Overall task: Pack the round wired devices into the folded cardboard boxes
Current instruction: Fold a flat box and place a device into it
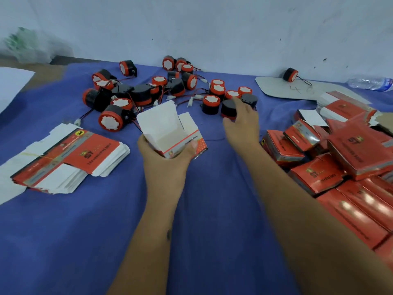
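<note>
the left hand (164, 155) holds an open box (170, 133) upright over the middle of the bench (202, 209), which is covered in blue cloth; the fingers and thumb curl round the box's lower part, and its white flaps stand open at the top. the right hand (242, 122) reaches forward to a round device (228, 109) that lies with its black body up. the fingers are spread over the device and the thumb lies near its red rim, so the grip is wide and only partly round it; whether it has closed on the device cannot be told, since the hand is blurred.

a heap of devices (136, 94) with red rims, white faces and thin red and black wires lies across the far side of the bench, near the wall (212, 28). one more device (290, 75) sits alone on a pale board (282, 88) at the far right, beside a water bottle (370, 83) lying on its side. a stack of flat boxes (70, 158) lies to the left, and a pile of closed red boxes (344, 167) fills the right edge.
</note>
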Available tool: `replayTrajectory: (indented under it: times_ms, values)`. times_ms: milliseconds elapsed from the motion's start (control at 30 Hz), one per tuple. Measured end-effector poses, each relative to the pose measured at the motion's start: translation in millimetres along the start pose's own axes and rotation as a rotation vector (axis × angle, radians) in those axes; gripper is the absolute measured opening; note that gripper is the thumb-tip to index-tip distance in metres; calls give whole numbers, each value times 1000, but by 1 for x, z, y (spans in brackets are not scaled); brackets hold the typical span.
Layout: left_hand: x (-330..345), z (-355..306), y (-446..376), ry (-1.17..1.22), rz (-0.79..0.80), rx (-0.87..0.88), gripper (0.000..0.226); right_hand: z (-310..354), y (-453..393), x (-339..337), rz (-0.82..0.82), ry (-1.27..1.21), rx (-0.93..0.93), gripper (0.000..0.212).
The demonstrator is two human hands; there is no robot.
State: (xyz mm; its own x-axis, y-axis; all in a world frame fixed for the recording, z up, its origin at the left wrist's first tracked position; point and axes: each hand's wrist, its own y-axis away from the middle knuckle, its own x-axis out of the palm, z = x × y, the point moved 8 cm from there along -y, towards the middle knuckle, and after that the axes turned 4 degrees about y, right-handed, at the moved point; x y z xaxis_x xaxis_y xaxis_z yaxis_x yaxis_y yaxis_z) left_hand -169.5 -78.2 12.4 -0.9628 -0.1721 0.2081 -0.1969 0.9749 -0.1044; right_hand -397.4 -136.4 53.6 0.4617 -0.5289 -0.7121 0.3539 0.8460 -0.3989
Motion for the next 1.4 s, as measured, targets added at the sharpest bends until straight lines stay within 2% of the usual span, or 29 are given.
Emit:
replayTrajectory:
  times_ms: [100, 267, 333, 400, 467, 567, 633, 700, 800, 867, 967, 1167, 1300, 1400]
  values:
    - [3, 6, -3, 24, 27, -9, 64, -9, -39, 13, 106, 221, -19, 71]
    - [7, 11, -5, 43, 63, -23, 58, -32, -67, 44, 373, 314, 55, 75]
    - [7, 12, -5, 49, 66, -31, 60, -32, -64, 46, 310, 456, 31, 74]
    - [8, 11, -6, 37, 76, -31, 61, -23, -57, 40, 146, 575, -40, 63]
    - [8, 11, -7, 35, 80, -35, 59, -17, -48, 33, 29, 580, -45, 53]
    - [10, 12, -8, 24, 83, -41, 57, -15, -26, 26, -41, 535, -20, 50]
    - [10, 12, -8, 12, 80, -35, 56, -8, -9, 26, -31, 481, -82, 46]
    - [11, 11, -8, 0, 80, -24, 58, 2, 9, 23, -26, 304, -148, 50]
    - [12, 8, -6, -20, 84, -8, 63, 15, 37, 3, -118, -7, -180, 62]
    - [11, 6, -4, -30, 75, 19, 65, 17, 55, -7, -133, -104, -149, 61]
    - [7, 1, 1, -52, 37, 73, 65, 12, 74, -16, -122, -84, -70, 49]
    - [5, -3, 13, -157, 67, 118, 65, -23, 103, -42, -184, -459, 199, 21]
    - [4, -6, 15, -307, 72, 164, 70, -31, 120, -41, -87, -523, 267, 21]
    - [2, -5, 14, -352, 79, 152, 70, -29, 125, -44, -59, -469, 264, 32]
